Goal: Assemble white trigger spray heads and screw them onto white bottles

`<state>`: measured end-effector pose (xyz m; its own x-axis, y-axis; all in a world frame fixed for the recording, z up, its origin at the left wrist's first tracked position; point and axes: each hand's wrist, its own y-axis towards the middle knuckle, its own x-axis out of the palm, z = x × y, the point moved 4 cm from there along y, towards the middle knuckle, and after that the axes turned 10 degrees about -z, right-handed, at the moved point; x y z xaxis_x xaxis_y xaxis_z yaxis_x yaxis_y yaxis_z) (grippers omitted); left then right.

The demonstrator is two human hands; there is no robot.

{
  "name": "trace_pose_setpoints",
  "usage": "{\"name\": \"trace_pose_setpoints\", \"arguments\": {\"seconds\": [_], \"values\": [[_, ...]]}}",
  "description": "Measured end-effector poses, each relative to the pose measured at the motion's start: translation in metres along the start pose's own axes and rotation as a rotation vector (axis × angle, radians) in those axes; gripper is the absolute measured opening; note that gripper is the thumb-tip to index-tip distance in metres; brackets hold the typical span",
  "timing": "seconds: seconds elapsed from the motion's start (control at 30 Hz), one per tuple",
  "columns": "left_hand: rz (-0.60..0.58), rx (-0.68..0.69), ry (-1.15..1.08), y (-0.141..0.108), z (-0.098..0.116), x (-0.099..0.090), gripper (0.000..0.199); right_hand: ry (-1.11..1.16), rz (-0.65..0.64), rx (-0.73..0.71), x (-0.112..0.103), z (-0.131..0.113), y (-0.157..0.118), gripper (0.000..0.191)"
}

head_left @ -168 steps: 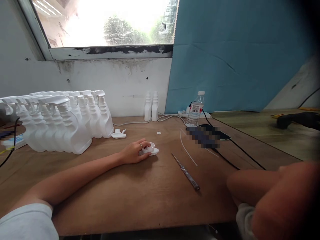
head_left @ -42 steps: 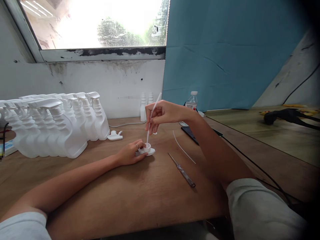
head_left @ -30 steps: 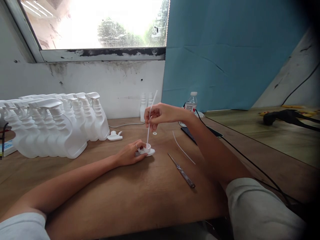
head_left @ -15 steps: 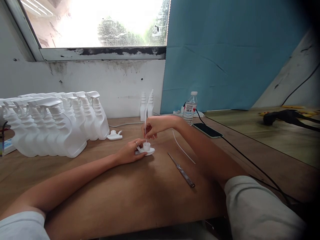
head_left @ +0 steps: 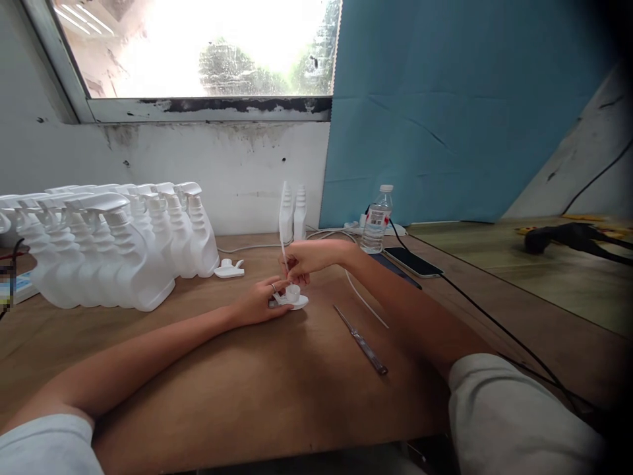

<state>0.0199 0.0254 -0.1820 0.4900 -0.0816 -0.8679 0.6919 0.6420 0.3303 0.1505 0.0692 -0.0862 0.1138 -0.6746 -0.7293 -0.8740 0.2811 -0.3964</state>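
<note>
A white trigger spray head lies on its side-back on the table, its round collar facing up. My left hand is closed on it from the left, fingers along the far side and thumb along the near side. Just above the collar, my right hand pinches a thin white plastic tube that stands nearly upright. The tube's lower end is by the collar; whether it sits inside cannot be made out. To the right of the hands lies a screwdriver with a slim metal shaft, and behind it a second thin white tube.
Rows of white spray bottles stand at the left, with another spray head beside them. Two white bottles stand by the wall. A water bottle, a phone and a black cable are at the right.
The tube in my right hand has tipped from leaning right to leaning slightly left, and its lower end has shifted toward the collar's left side. My left hand keeps its hold.
</note>
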Motion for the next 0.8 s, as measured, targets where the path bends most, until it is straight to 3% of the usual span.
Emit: {"name": "trace_pose_setpoints", "arguments": {"seconds": [0.13, 0.43, 0.63, 0.8], "values": [[-0.013, 0.003, 0.007, 0.001, 0.000, 0.000, 0.050, -0.126, 0.166, -0.022, 0.010, 0.002, -0.002, 0.006], [-0.027, -0.028, 0.007, -0.001, 0.000, 0.002, 0.054, -0.077, 0.450, -0.153, 0.038, 0.016, -0.010, 0.009], [-0.014, -0.042, 0.018, -0.001, 0.000, 0.001, 0.050, -0.179, 0.559, -0.217, 0.044, 0.019, -0.009, 0.012], [-0.030, -0.035, 0.008, 0.000, 0.002, 0.000, 0.050, -0.249, 0.571, -0.229, 0.050, 0.022, -0.008, 0.014]]}}
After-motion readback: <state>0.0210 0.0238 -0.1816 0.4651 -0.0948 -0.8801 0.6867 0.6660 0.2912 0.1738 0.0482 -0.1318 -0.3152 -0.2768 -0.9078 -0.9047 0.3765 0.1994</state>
